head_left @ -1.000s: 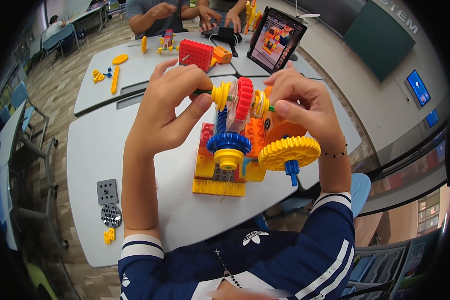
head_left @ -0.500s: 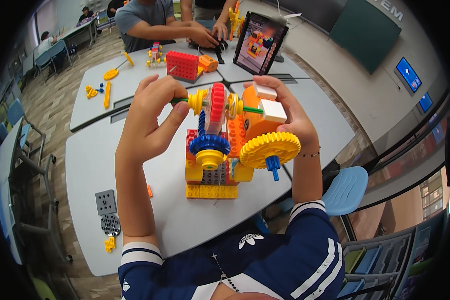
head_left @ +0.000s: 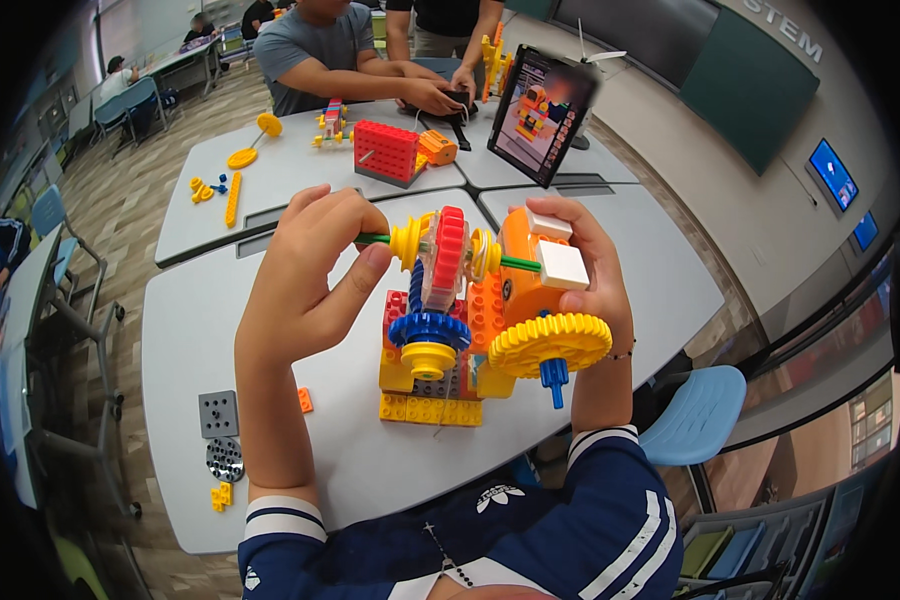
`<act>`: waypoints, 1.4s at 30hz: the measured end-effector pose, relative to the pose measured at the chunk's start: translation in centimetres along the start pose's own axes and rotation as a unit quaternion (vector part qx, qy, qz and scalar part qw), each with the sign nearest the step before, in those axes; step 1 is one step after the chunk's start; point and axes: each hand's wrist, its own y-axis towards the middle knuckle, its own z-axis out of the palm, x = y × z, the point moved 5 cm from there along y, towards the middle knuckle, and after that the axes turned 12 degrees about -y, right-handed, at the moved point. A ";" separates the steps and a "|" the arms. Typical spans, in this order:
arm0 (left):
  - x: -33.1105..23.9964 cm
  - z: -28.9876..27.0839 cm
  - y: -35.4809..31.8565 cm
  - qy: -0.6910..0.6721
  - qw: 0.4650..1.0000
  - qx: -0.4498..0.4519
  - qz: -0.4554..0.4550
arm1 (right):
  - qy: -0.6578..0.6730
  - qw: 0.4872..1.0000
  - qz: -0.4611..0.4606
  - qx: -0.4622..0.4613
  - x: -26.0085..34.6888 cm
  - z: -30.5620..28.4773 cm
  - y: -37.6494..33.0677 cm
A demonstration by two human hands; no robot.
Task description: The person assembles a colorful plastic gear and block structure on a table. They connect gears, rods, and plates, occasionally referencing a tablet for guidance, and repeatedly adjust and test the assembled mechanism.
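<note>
While left grip (head_left: 315, 270) pinches green axle (head_left: 521, 264) | axle extends crosswise, rightward | right grip (head_left: 602, 268) clasps orange block (head_left: 532, 287) near far end

Glossy plastic yellow gear (head_left: 550, 345), shiny clear-plastic housing (head_left: 438, 288), smooth matt tabletop (head_left: 390, 470), cloth sleeve (head_left: 610, 500), distant floor (head_left: 210, 165) perhaps wood
</note>
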 end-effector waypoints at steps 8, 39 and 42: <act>0.0 0.0 -0.1 0.019 1.000 0.002 -0.019 | 0.018 0.999 -0.014 -0.040 -0.2 -0.1 -0.9; -5.1 10.2 -6.9 0.507 0.840 -0.077 0.177 | 0.138 0.989 0.048 -0.016 -1.3 -0.8 0.4; -4.6 10.9 -6.7 0.524 0.824 -0.105 0.187 | 0.173 0.985 0.009 0.004 -1.5 -0.8 0.2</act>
